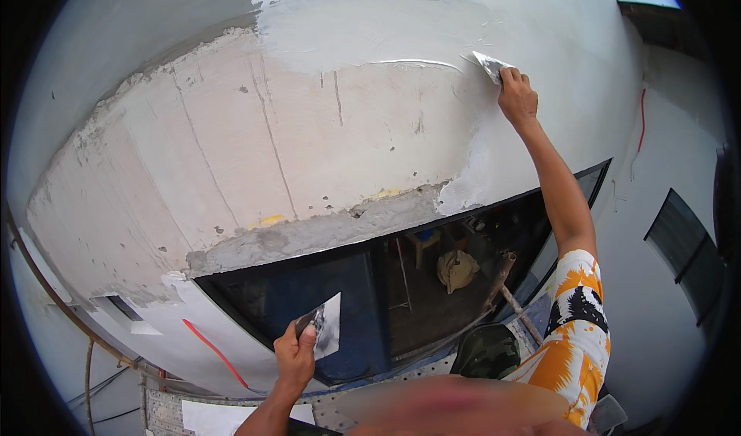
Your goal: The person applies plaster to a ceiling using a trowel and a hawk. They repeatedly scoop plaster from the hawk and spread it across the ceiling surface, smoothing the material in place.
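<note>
The right hand [519,96] is wrapping its fingers around a putty knife [488,65] against the wall [363,135], seemingly for spreading white filler [370,31]; the left hand [296,353] is holding a flat-bladed scraper [328,332] lower, perhaps as a palette.

Losing left forearm [270,413] past lower edge. Getting only a blurred patch [455,405] at bottom centre. Missing part of upper scraper [488,66] behind right hand [519,96].

Through the wide dark window [378,297] I see a tan sack [458,271]. On my left is a red tube [214,353] and, farther left, a brown pole [62,306]; on my right, a thin red tube [642,119] hangs higher than a smaller window [685,247].
</note>
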Demonstrator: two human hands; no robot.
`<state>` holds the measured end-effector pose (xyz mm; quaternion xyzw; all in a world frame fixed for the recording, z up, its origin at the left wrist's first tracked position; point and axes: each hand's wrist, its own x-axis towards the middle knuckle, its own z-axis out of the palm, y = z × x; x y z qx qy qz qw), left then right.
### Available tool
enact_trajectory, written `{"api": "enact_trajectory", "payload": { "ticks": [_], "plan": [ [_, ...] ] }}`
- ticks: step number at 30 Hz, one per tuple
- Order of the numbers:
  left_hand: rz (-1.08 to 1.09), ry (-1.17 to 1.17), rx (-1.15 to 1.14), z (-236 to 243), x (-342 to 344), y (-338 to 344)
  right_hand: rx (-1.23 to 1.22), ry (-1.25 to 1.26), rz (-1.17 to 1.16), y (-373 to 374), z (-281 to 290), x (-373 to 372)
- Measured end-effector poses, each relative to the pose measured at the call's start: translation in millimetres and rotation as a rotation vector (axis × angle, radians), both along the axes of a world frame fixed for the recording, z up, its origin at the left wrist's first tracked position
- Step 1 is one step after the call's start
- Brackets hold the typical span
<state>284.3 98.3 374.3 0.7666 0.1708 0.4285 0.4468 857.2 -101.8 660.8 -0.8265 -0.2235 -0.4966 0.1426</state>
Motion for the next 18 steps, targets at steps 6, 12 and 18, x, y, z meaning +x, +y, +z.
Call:
{"api": "enact_trajectory", "payload": {
  "ticks": [6,12,18],
  "plan": [
    [-0.031,0.061,-0.049,4.0,-1.9,-0.3,0.448,0.09,-0.045,8.6,88.2,9.1],
    [-0.062,0.023,-0.064,8.1,3.7,-2.6,0.162,-0.123,0.088,74.9,21.4,-42.1],
    [-0.067,0.015,-0.117,4.0,0.2,-1.5,0.113,-0.002,0.08,46.6,-22.9,-83.8]
  ]
}}
